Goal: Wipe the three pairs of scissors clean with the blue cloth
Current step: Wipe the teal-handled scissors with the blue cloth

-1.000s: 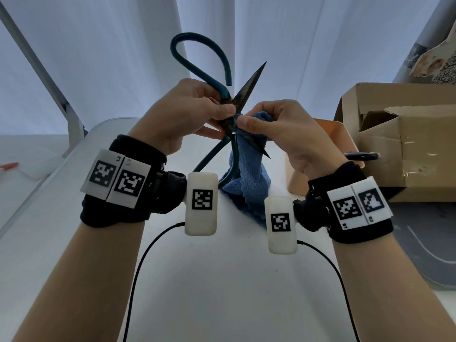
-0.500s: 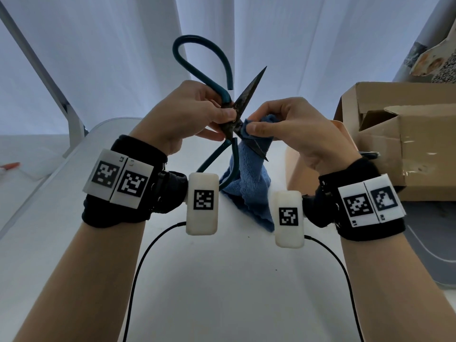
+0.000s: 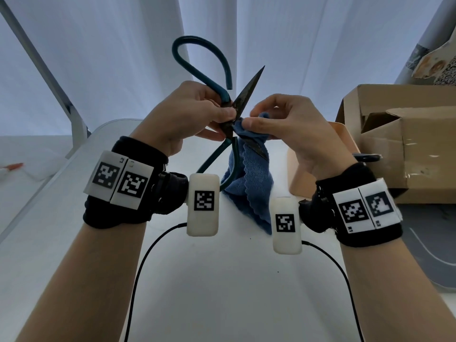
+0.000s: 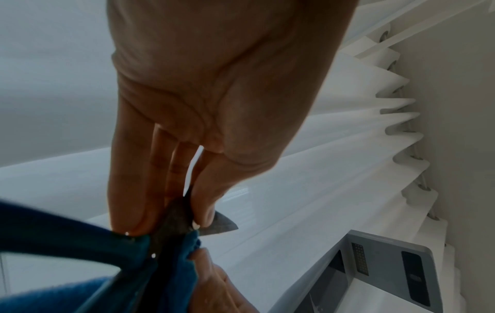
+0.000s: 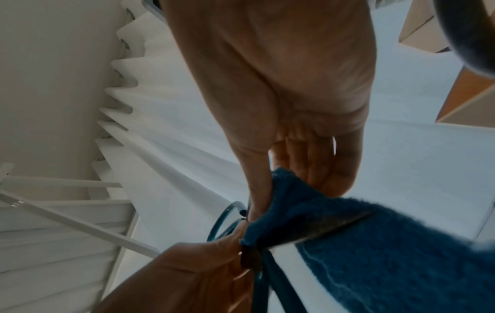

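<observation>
White curtains hang behind the white table. Above it the scissors, stiff with sharp open blades, are pinched at the pivot by the left hand. The soft blue cloth is pinched around the lower blade by the right hand. Probably the handles are safest for holding. A cardboard box stands near on the right.

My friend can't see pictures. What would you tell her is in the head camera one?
Two hands hold open teal-handled scissors above a white table: the left hand grips them at the pivot, while the right hand pinches a blue cloth around the lower blade. A cardboard box sits at the right.
</observation>
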`<state>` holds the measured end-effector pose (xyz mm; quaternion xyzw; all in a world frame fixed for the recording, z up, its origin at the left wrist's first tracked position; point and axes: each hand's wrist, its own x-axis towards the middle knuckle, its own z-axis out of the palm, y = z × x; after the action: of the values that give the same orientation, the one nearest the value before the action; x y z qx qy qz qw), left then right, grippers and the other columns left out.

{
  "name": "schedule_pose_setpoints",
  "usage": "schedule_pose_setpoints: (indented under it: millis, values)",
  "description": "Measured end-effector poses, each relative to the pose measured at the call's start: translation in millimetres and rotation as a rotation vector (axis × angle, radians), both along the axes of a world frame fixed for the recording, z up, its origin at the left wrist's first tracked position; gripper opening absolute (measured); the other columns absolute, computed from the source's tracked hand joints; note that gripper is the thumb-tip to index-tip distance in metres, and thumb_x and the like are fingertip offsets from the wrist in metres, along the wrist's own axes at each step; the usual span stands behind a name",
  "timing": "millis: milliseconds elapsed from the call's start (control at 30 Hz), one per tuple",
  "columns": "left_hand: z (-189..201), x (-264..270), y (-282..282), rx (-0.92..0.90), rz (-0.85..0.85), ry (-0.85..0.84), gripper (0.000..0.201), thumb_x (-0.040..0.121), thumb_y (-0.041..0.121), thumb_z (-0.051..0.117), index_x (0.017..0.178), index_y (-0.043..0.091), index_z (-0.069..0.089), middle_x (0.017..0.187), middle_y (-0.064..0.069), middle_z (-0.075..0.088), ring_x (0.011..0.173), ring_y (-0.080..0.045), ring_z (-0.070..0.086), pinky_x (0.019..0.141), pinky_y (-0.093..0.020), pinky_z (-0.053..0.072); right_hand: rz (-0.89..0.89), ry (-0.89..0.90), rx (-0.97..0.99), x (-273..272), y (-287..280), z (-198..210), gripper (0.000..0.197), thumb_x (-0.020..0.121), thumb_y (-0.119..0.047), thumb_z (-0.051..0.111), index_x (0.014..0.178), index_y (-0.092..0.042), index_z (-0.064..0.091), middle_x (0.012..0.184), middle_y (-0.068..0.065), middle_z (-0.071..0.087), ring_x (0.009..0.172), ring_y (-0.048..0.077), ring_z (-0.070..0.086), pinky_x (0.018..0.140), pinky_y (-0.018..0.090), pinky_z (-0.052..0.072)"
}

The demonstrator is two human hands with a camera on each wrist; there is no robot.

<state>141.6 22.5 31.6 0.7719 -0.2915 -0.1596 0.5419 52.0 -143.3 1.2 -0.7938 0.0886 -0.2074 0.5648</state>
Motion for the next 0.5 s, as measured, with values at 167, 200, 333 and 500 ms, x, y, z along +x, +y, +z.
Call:
schedule_pose_setpoints:
  millis: [167, 200, 333, 500]
  values:
    - [0.0, -0.6, -2.2, -0.01, 0.003, -0.004, 0.005, 0.094, 0.008, 0.065, 0.097, 0.008, 0.068, 0.085, -0.006, 0.075, 0.076, -0.017, 0.075, 0.069, -0.028, 0.062, -0.08, -0.038, -0.06, 2.5, 3.2, -3.8, 0.023, 0.076, -0.023, 0.087, 0.079, -0.012, 0.066, 0.07, -0.002, 0.058, 0.067, 0.012, 0.06, 0.076, 0.039, 0.06]
    - [-0.5, -0.1, -2.1, -0.009, 0.005, -0.005, 0.005, 0.094, 0.008, 0.065, 0.097, 0.007, 0.068, 0.086, -0.007, 0.075, 0.076, -0.017, 0.075, 0.07, -0.029, 0.062, -0.079, -0.041, -0.063, 2.8, 3.9, -4.7, 0.022, 0.077, -0.022, 0.086, 0.081, -0.012, 0.067, 0.068, -0.003, 0.062, 0.067, 0.012, 0.063, 0.078, 0.04, 0.06]
    - [-1.3, 1.6, -0.8, -0.006, 0.016, -0.009, 0.008, 0.093, 0.008, 0.065, 0.1, 0.006, 0.069, 0.087, -0.007, 0.076, 0.078, -0.018, 0.075, 0.071, -0.028, 0.062, -0.022, 0.001, -0.082, 2.6, 5.3, -3.4, 0.018, 0.079, -0.024, 0.084, 0.088, -0.011, 0.075, 0.079, 0.006, 0.077, 0.083, 0.024, 0.075, 0.089, 0.047, 0.059]
    - [-1.0, 0.9, -1.8, -0.017, -0.001, -0.015, 0.009, 0.093, 0.008, 0.065, 0.101, 0.005, 0.069, 0.086, -0.006, 0.077, 0.078, -0.018, 0.075, 0.07, -0.027, 0.062, 0.039, 0.07, -0.096, 0.3, 5.2, -1.9, 0.019, 0.08, -0.025, 0.084, 0.09, -0.01, 0.08, 0.086, 0.009, 0.078, 0.088, 0.023, 0.074, 0.091, 0.045, 0.058]
